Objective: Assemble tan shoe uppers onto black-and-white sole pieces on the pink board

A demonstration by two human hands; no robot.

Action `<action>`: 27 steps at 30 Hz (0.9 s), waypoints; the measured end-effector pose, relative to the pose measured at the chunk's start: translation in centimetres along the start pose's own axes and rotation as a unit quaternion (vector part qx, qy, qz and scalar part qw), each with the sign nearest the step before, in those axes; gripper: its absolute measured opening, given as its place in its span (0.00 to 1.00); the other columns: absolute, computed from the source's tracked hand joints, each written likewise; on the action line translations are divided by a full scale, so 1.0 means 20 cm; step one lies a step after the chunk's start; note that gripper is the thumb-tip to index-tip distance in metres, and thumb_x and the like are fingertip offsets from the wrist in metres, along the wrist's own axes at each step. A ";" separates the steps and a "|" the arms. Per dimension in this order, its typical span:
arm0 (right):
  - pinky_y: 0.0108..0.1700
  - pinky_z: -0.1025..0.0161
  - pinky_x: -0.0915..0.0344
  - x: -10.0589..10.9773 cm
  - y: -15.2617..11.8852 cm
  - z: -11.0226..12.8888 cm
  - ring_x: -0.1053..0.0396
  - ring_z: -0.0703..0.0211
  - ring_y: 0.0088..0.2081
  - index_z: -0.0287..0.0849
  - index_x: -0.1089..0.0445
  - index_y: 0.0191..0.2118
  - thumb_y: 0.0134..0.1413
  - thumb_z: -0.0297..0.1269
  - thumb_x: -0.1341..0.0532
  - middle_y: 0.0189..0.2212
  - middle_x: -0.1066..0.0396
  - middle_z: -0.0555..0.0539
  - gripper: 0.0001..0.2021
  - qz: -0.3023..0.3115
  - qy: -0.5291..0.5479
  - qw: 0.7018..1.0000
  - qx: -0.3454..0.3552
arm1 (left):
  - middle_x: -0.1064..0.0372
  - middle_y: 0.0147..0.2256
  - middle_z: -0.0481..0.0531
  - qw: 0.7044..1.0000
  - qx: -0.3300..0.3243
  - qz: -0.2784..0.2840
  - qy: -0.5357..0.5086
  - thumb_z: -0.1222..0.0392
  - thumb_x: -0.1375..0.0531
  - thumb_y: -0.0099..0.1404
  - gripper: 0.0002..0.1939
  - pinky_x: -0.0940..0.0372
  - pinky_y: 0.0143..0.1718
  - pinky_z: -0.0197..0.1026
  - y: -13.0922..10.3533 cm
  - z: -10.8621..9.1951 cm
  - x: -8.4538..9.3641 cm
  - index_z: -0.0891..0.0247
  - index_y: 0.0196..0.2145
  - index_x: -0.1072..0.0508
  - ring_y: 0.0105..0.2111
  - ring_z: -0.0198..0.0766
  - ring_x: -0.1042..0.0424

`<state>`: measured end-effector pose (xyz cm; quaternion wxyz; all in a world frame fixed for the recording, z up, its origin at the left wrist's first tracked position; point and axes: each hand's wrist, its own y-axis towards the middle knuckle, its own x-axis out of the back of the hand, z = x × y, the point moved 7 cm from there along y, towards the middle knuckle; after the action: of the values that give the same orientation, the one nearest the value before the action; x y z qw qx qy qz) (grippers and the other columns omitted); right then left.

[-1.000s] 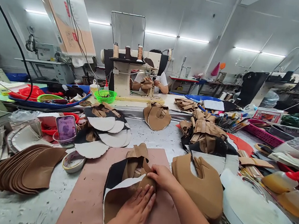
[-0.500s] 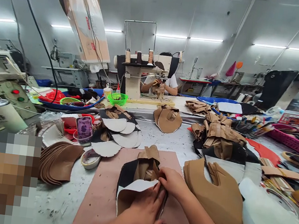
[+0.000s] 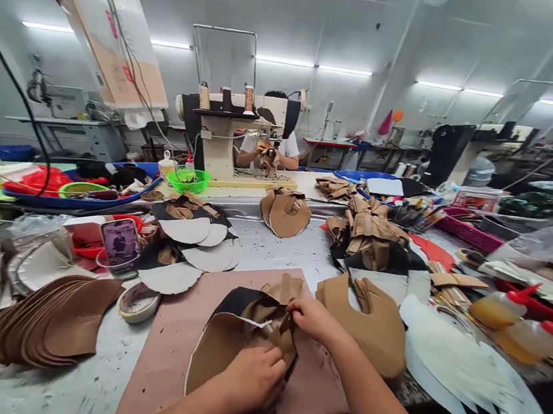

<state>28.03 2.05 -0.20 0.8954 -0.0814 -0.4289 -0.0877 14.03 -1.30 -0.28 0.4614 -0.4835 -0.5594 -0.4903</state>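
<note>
A tan and black shoe upper (image 3: 219, 344) with a white edge lies on a pinkish-brown board (image 3: 157, 360) in front of me. My left hand (image 3: 256, 372) is closed on its near side, with the fingertips hidden in the folds. At its upper right edge, my right hand (image 3: 312, 317) pinches the strap part between thumb and fingers. Tan strips (image 3: 286, 289) stick up at the far end of the upper. Just right of the board sits a stack of tan cut pieces (image 3: 363, 325).
Brown curved pieces (image 3: 55, 321), a tape roll (image 3: 138, 303) and a propped phone (image 3: 119, 245) stand on the left. More uppers (image 3: 374, 236) are heaped at right, near bottles with red tips (image 3: 501, 305). Across the table a person works at a sewing machine (image 3: 236, 128).
My view has swung to the right. The white-lined flap of the upper has turned over, showing its tan face. My left hand has gone from flat to curled; the right stays at the edge.
</note>
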 end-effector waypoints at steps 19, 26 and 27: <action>0.49 0.58 0.36 -0.06 0.06 -0.12 0.30 0.54 0.44 0.40 0.25 0.38 0.47 0.23 0.42 0.40 0.25 0.43 0.13 -0.134 0.034 0.985 0.106 | 0.52 0.62 0.57 0.997 -0.014 0.048 0.057 0.48 0.54 0.66 0.30 0.59 0.59 0.52 0.05 0.11 -0.09 0.64 0.61 0.49 0.61 0.48 0.54; 0.48 0.59 0.36 -0.05 0.10 -0.13 0.29 0.54 0.42 0.43 0.24 0.37 0.46 0.25 0.42 0.38 0.24 0.45 0.13 -0.102 0.036 0.991 0.085 | 0.40 0.56 0.56 0.996 -0.018 0.003 0.086 0.50 0.52 0.65 0.29 0.56 0.57 0.48 0.05 0.09 -0.03 0.67 0.59 0.45 0.56 0.47 0.45; 0.47 0.59 0.35 -0.05 0.10 -0.13 0.29 0.54 0.42 0.43 0.24 0.37 0.46 0.25 0.42 0.37 0.24 0.45 0.13 -0.097 0.037 0.991 0.083 | 0.38 0.55 0.56 0.996 -0.016 -0.002 0.085 0.49 0.52 0.65 0.29 0.55 0.56 0.48 0.05 0.08 -0.03 0.67 0.59 0.44 0.54 0.47 0.43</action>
<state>29.88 3.51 -2.65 0.9016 0.0385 -0.4071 -0.1409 15.00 0.34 -0.90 0.4989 -0.4462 -0.5109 -0.5394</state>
